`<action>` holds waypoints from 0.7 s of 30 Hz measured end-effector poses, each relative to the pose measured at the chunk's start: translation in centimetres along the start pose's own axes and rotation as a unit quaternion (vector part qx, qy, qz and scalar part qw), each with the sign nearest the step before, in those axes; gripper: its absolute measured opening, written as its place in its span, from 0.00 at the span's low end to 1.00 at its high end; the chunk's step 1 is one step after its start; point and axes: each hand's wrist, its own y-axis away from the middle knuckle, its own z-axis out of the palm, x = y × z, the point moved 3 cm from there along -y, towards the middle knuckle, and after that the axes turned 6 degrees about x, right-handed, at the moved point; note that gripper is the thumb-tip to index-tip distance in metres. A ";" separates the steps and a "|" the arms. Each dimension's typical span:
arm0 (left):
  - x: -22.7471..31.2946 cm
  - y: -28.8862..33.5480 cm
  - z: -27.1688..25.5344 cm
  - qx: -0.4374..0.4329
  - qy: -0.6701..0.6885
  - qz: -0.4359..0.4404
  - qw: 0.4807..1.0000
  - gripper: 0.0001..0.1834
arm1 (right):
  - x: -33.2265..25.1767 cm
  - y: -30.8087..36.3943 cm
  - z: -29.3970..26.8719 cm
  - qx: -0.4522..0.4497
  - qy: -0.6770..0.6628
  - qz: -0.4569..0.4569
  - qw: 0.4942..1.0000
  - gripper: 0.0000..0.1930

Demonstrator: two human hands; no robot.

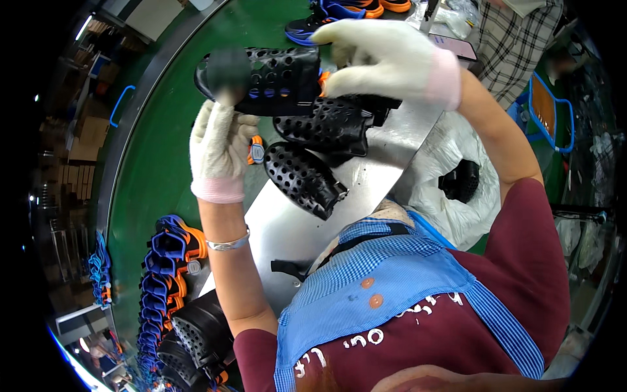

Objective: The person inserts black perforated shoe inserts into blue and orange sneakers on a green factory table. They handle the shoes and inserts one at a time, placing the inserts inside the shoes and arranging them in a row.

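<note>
Fingers of the left hand, in a white knit glove, close on the rounded left end of a glossy black perforated foot-shaped shell, raised above the upper-left edge of a brushed silver metal sheet. Its wall looks smooth, pierced by rows of round holes showing green and blue behind; its right end is squarer. There the right hand, gloved alike, is spread, thumb apart from forefinger; whether it touches the shell I cannot tell. Below, two similar black perforated shells lie side by side across the sheet's upper-left edge, blunt toes leftward. Past the sheet's right edge, a crumpled white plastic bag holds a shiny black piece. Between the sheet and the curved left edge of a smooth green surface, blue-and-orange shoes stand packed in a row.
</note>
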 end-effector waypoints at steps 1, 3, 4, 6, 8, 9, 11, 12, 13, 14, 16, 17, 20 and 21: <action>0.1 0.4 -0.4 0.005 0.001 0.005 1.000 0.09 | -1.4 -1.0 1.2 0.009 0.026 -0.026 0.999 0.27; 0.7 1.3 -1.1 -0.003 0.030 0.028 0.999 0.08 | -2.9 -2.7 2.8 -0.001 0.098 -0.037 0.995 0.27; 0.8 1.8 -1.7 0.004 0.032 0.034 0.999 0.08 | -3.0 -3.3 3.7 0.001 0.082 -0.066 0.994 0.26; 1.1 2.8 -3.1 0.024 0.039 0.050 0.998 0.07 | -3.6 -4.1 5.4 -0.016 0.076 -0.077 0.994 0.28; 1.1 3.5 -5.4 0.026 0.058 0.050 0.997 0.06 | -4.8 -5.0 7.3 -0.049 0.082 -0.079 0.992 0.33; 1.1 3.7 -6.7 0.025 0.072 0.048 0.996 0.06 | -5.5 -5.5 8.2 -0.057 0.078 -0.090 0.991 0.33; 1.3 4.5 -8.4 0.057 0.073 0.049 0.995 0.06 | -6.5 -6.3 10.0 -0.102 0.087 -0.077 0.988 0.33; 1.3 4.9 -9.3 0.079 0.071 0.043 0.993 0.06 | -7.0 -6.7 10.7 -0.094 0.078 -0.087 0.989 0.33; 1.2 5.1 -10.3 0.084 0.076 0.048 0.992 0.06 | -7.5 -7.0 11.5 -0.101 0.080 -0.094 0.987 0.33; 1.1 5.1 -11.4 0.075 0.091 0.046 0.992 0.07 | -7.8 -7.3 12.3 -0.113 0.064 -0.089 0.988 0.32; 0.7 5.3 -13.5 0.067 0.107 0.041 0.991 0.07 | -8.6 -7.9 13.7 -0.136 0.040 -0.079 0.987 0.31; 0.4 5.4 -14.1 0.069 0.113 0.045 0.990 0.07 | -9.0 -8.1 14.2 -0.155 0.034 -0.068 0.985 0.30; -0.7 6.3 -15.4 0.080 0.113 0.024 0.990 0.09 | -9.5 -8.7 15.9 -0.172 0.032 -0.074 0.982 0.28; -1.1 6.4 -15.6 0.072 0.136 0.006 0.988 0.09 | -9.5 -8.9 16.2 -0.177 0.035 -0.079 0.981 0.28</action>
